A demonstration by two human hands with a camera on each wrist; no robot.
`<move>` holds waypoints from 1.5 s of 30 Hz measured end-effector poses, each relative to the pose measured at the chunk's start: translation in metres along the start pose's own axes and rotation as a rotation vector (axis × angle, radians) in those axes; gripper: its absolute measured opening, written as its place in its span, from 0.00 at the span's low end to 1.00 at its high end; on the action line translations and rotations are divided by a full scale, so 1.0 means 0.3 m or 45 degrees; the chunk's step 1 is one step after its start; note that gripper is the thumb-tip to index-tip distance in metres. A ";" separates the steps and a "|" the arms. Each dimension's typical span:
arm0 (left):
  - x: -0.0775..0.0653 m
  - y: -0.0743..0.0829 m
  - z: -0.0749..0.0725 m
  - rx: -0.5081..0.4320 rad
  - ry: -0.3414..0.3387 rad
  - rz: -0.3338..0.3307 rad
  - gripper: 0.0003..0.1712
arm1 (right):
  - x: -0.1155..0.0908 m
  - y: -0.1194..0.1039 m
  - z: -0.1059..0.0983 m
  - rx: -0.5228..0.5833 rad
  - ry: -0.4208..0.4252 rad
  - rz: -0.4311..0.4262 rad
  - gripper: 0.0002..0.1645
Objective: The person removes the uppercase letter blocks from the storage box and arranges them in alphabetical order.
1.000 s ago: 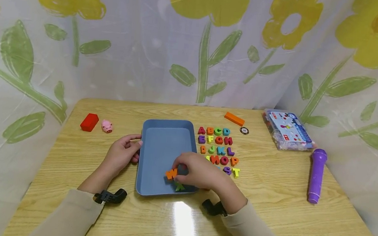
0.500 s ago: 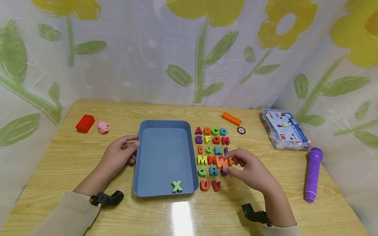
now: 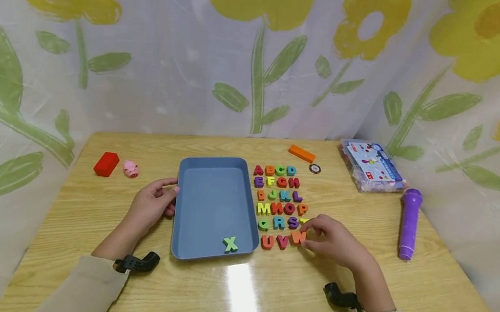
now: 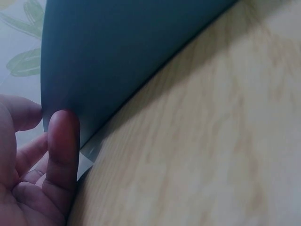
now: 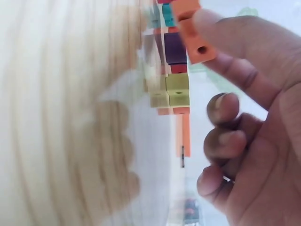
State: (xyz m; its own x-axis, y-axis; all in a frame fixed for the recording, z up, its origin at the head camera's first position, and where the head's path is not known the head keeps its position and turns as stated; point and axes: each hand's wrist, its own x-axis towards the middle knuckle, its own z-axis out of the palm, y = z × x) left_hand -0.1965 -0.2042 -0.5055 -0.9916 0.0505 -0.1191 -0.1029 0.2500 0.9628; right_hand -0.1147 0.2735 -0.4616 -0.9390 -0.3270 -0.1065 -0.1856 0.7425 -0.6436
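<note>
My left hand (image 3: 152, 206) rests at the left side of a blue-grey tray (image 3: 182, 209), its thumb at the rim and its fingers beside the outer wall. A green letter X (image 3: 230, 244) lies inside the tray, near its front right corner. To the tray's right, my right hand (image 3: 333, 241) pinches an orange letter W (image 3: 298, 236) between thumb and finger. That W is at the right end of the front row, beside a red V (image 3: 282, 242) and an orange U (image 3: 267, 241). A yellow T (image 3: 304, 221) is partly hidden by the fingers.
Colourful letters stand in rows, with an M (image 3: 263, 208) near the tray. Behind them lie an orange block (image 3: 301, 153) and a chip (image 3: 315, 168). A purple microphone (image 3: 409, 225) and a plastic box (image 3: 371, 165) are at right; a red block (image 3: 106, 164) and toy pig (image 3: 130, 168) at left.
My right hand has carried the W out of the tray, over the letters, to the right end of the front row. The X stays in the tray, and my left hand keeps its place.
</note>
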 end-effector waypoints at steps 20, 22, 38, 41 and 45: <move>-0.017 -0.014 -0.006 0.006 0.002 -0.028 0.30 | 0.032 -0.125 0.009 -0.068 -0.043 -0.107 0.16; -0.016 -0.014 -0.007 0.010 0.007 -0.025 0.30 | 0.062 -0.185 0.017 -0.075 -0.047 -0.163 0.16; -0.001 0.016 0.012 -0.005 -0.003 -0.004 0.28 | 0.281 -0.461 0.216 -0.584 -0.332 -0.378 0.17; -0.002 0.015 0.009 -0.001 -0.004 -0.013 0.29 | 0.284 -0.468 0.229 -0.598 -0.343 -0.375 0.15; -0.002 0.004 0.001 -0.009 -0.003 -0.012 0.30 | 0.288 -0.476 0.239 -0.629 -0.314 -0.380 0.14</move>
State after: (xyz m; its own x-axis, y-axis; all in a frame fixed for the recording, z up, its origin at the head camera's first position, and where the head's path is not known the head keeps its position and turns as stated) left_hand -0.1960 -0.2035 -0.5044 -0.9904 0.0504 -0.1291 -0.1131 0.2440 0.9632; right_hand -0.1485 0.0974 -0.4334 -0.7428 -0.6432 -0.1858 -0.5965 0.7619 -0.2525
